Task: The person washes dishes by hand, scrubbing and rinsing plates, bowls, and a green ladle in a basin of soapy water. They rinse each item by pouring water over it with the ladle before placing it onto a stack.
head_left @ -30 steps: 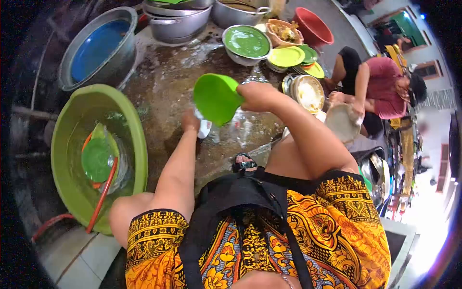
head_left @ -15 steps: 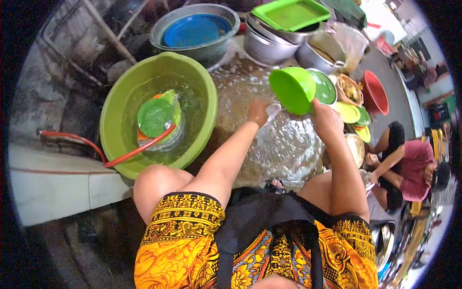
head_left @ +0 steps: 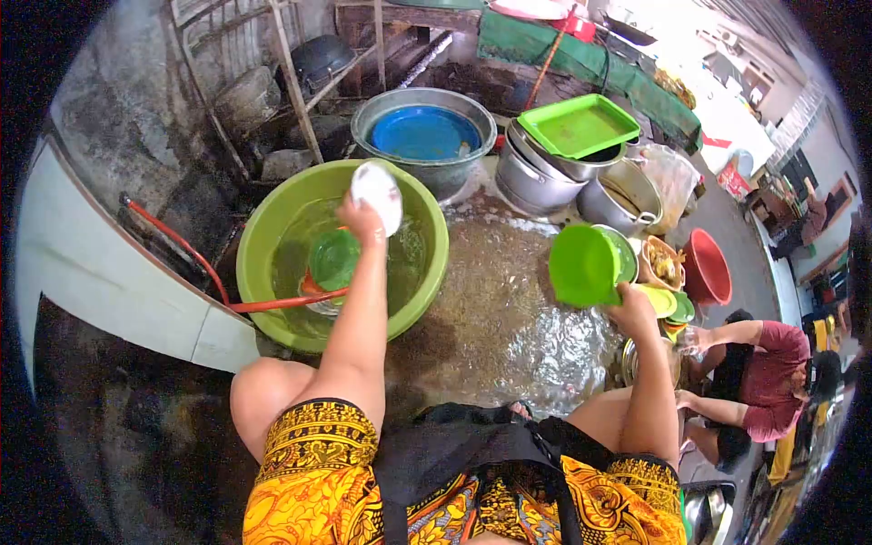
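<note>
My left hand [head_left: 361, 221] grips a small white dish [head_left: 377, 195], tilted up over the large olive-green tub [head_left: 250, 263]. In the tub's water sit a green bowl [head_left: 334, 259] and other pieces partly hidden by my forearm. A red hose [head_left: 282, 302] crosses the tub's near rim. On the other side, my right hand [head_left: 636, 313] has its fingers closed on the edge of a bright green plastic basin [head_left: 581, 265]. That basin is tipped above the wet floor, in front of another round container whose edge shows behind it.
A grey basin [head_left: 363, 150] with a blue one inside stands behind the tub. Metal pots [head_left: 536, 186] carry a green tray [head_left: 581, 125]. At right are a red basin [head_left: 707, 268], a food-scrap container [head_left: 663, 263] and a seated person [head_left: 767, 381] handling dishes.
My left hand has carried the white dish left from the wet floor to above the tub. My right hand still holds the green basin, which has turned. The view has shifted upward.
</note>
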